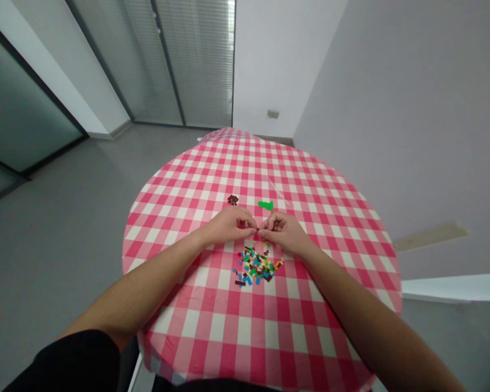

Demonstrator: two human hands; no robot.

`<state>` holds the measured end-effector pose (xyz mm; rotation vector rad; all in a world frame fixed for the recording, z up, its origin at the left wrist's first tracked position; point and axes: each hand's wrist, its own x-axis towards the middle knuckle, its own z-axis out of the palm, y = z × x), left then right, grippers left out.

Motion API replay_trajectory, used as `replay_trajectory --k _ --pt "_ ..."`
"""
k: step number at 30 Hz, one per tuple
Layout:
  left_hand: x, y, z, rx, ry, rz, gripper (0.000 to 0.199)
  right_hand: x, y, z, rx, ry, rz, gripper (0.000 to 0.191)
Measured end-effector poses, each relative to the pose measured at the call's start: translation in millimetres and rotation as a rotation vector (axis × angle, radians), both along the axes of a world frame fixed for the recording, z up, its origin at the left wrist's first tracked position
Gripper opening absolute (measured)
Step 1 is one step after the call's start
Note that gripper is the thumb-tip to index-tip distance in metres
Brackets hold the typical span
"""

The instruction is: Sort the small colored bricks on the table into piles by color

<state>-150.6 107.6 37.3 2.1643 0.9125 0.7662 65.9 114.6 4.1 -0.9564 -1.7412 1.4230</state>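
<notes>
Left hand (230,225) and right hand (286,231) both in fingertip pinch, meeting on a small dark piece (257,230), just beyond the loose brick pile (256,268). Exact shape too small to tell. Probably light, stiff plastic, hard to crush but easy to drop; best held by opposite side edges. Pile: small glossy-looking blocks, mixed colours, some oblong. Brown cluster (232,200) and flat, irregular green piece (265,205) lie past the hands on checked, lightly creased tablecloth (237,337).

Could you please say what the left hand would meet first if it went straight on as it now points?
Most likely the right hand: its fingertips nearly meet those of the left hand, though depth is hard to judge.
</notes>
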Motion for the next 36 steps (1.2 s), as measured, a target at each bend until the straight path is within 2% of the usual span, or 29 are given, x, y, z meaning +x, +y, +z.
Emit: replay_trajectory --k 3,8,10,17,25,30,32,36 --pt "-12.2 8.0 -0.7 0.04 -0.016 0.086 0.013 0.6 1.9 -3.2 0.033 -0.003 -0.035 0.033" --pt "-46.6 29.8 -10.3 0.01 0.058 0.413 0.017 3.0 4.2 -5.6 0.035 -0.018 -0.083 0.029" --pt "-54.6 35.4 -14.5 -0.023 0.108 0.448 0.02 3.5 4.5 -5.2 0.042 -0.037 -0.09 0.028" --pt "-50.9 38.2 -19.1 -0.002 0.216 0.39 0.019 3.3 4.7 -1.4 0.026 -0.081 -0.092 0.026" --pt "-52.3 39.6 -18.9 -0.103 0.26 0.433 0.023 3.2 4.9 -2.3 0.039 -0.1 -0.098 0.026" --pt "-53.5 39.3 -20.8 -0.099 0.253 0.453 0.024 4.4 5.8 -2.6 0.049 -0.097 -0.096 0.024" --pt "-55.2 40.4 -23.0 -0.095 0.227 0.428 0.026 4.6 5.7 -2.3 0.045 -0.099 -0.091 0.024" --pt "-59.8 43.7 -26.8 -0.073 0.196 0.283 0.029 4.4 5.3 -1.0 0.044 -0.115 -0.094 0.024"
